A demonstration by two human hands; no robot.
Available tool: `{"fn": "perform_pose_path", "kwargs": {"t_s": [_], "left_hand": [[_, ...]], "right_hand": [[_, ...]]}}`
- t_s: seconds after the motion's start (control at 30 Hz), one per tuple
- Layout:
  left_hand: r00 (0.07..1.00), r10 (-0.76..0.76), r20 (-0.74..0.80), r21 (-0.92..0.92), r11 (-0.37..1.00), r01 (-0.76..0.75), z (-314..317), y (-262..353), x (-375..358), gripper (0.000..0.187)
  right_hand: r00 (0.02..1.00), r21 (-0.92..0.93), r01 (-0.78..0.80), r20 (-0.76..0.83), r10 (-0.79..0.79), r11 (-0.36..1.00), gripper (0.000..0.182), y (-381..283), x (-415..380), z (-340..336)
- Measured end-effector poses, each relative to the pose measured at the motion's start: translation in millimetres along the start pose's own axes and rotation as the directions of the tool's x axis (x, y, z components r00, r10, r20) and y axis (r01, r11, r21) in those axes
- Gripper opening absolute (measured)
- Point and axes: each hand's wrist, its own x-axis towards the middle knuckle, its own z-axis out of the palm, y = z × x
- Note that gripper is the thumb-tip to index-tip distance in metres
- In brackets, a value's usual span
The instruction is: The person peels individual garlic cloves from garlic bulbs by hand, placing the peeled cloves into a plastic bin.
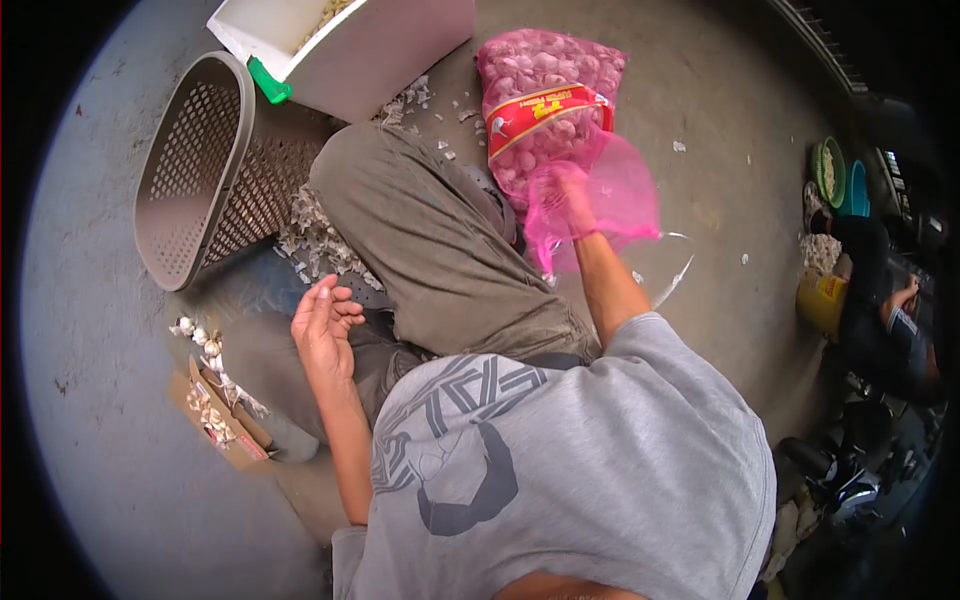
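My right hand [564, 197] reaches through the loose mouth of a pink mesh bag [640, 195]. Pink netting and blur cover its fingers, so their grip cannot be made out. Whole garlic bulbs [545, 65] fill the bag's far part, behind a red and yellow label [540, 112]. Over my folded left leg, my left hand [325, 325] is raised with loosely bent fingers and nothing in it. Beside that leg, several garlic bulbs [212, 347] lie near a small open cardboard box [235, 425] with garlic pieces in it.
A grey perforated basket [243, 150] lies tipped at the left, with papery garlic skins [325, 235] by its mouth. Behind it stands a white foam box [400, 50] with a green tool handle [268, 82] at its edge. At far right are another person's arm [905, 295] and a yellow container [820, 305].
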Motion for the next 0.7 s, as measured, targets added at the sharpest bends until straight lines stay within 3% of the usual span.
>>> {"fn": "perform_pose_path", "kwargs": {"t_s": [0.07, 0.23, 0.47, 0.63, 0.7], "left_hand": [[1.000, -0.016, -0.012, 0.018, 1.000, 0.016, 4, -1, 8, 0.027], [1.000, -0.011, 0.025, -0.004, 1.000, 0.011, 13, 14, 70, 0.028], [0.998, -0.056, 0.025, -0.257, 0.964, 0.060, -13, 14, 170, 0.025], [0.996, -0.089, -0.028, -0.419, 0.905, 0.069, -24, 25, 189, 0.024], [0.999, -0.025, -0.042, -0.395, 0.919, 0.007, -16, 35, 177, 0.023]], "right_hand": [[0.987, 0.006, -0.045, -0.153, 0.046, 0.999, 0.018, 12, 17, -5], [0.942, -0.107, -0.324, -0.128, 0.311, 0.940, 0.017, 5, 47, -10], [0.945, -0.231, -0.323, -0.129, 0.300, 0.918, 0.016, -3, 95, 30], [0.933, -0.266, -0.359, -0.071, 0.353, 0.895, 0.015, -22, 77, 13], [0.918, -0.268, -0.392, -0.045, 0.395, 0.880, 0.015, -28, 60, -6]]}}
